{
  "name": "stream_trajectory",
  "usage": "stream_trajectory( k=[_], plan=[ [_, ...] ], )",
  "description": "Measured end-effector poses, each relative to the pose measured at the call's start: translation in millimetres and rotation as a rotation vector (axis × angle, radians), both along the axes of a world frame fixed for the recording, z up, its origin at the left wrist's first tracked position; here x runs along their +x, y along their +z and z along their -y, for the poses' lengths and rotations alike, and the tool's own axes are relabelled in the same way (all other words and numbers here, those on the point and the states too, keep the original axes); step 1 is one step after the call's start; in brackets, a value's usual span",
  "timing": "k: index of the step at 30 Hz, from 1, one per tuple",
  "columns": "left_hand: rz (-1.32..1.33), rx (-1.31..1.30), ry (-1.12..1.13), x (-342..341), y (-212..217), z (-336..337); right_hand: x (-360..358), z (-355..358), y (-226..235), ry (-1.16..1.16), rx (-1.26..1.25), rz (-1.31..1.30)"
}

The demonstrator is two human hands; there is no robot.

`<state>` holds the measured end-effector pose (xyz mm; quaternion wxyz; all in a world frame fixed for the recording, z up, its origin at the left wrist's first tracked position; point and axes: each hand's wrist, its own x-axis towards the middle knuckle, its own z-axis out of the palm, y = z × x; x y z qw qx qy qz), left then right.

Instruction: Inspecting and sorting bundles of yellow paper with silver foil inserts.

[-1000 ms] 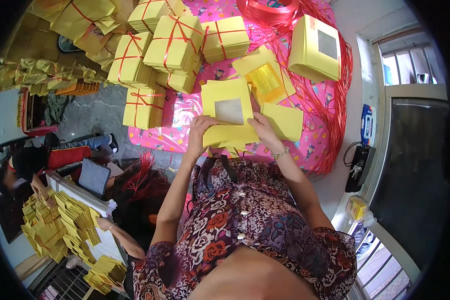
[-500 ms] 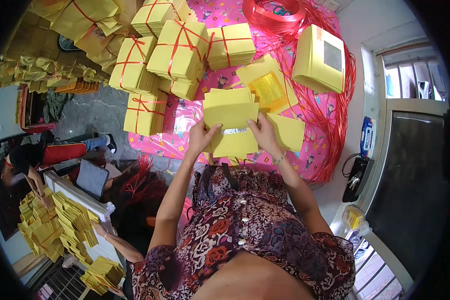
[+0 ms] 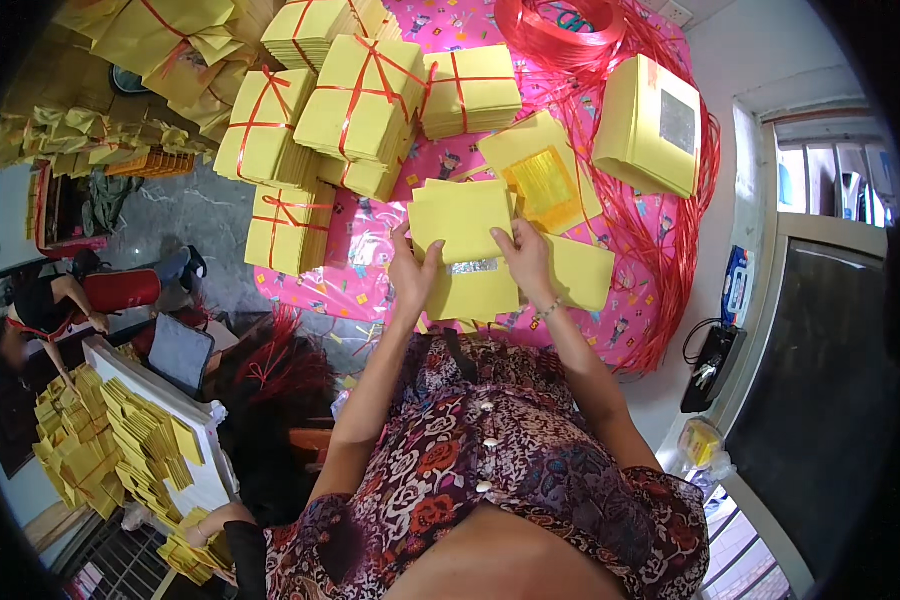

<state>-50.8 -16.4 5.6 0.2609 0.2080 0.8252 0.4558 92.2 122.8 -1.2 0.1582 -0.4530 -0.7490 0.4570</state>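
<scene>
My left hand (image 3: 413, 270) and my right hand (image 3: 526, 264) grip opposite sides of several yellow paper sheets (image 3: 466, 222), thumbs on top and fingers curled behind. A shiny silver strip (image 3: 473, 267) shows across the paper between my thumbs. The sheets overlap unevenly, one reaching lower toward my body. Just right of my right hand lies another yellow sheet (image 3: 582, 272) on the table. Beyond it is a yellow sheet bearing an orange-gold square (image 3: 544, 188).
Yellow paper bundles tied with red ribbon (image 3: 358, 95) are stacked at the far left of the pink patterned tablecloth (image 3: 370, 255). A thick yellow paper stack (image 3: 625, 125) and red ribbon strands (image 3: 685, 240) lie right. Other people handle yellow paper at a white table (image 3: 205, 475) lower left.
My hands have shifted on the sheets; the upper sheet's edge now sits straighter above the silver strip. At lower left, another person's arm has drawn back and the far person has moved.
</scene>
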Motion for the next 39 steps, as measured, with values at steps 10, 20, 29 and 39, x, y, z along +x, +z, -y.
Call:
stream_trajectory(
  k=[10, 20, 29, 39],
  plan=[
    [0.012, -0.005, -0.014, -1, -7, -1, -1, 2, -14, -0.063, 0.126, -0.078],
    [-0.111, -0.003, -0.015, 5, 7, -8, -3, -3, -22, -0.028, 0.126, 0.050],
    [-0.228, -0.010, -0.076, 4, -3, -5, -1, -5, -27, -0.016, 0.081, 0.072],
    [-0.157, -0.062, -0.064, 4, 11, -8, -4, -4, -15, -0.058, -0.074, 0.056]
  ],
)
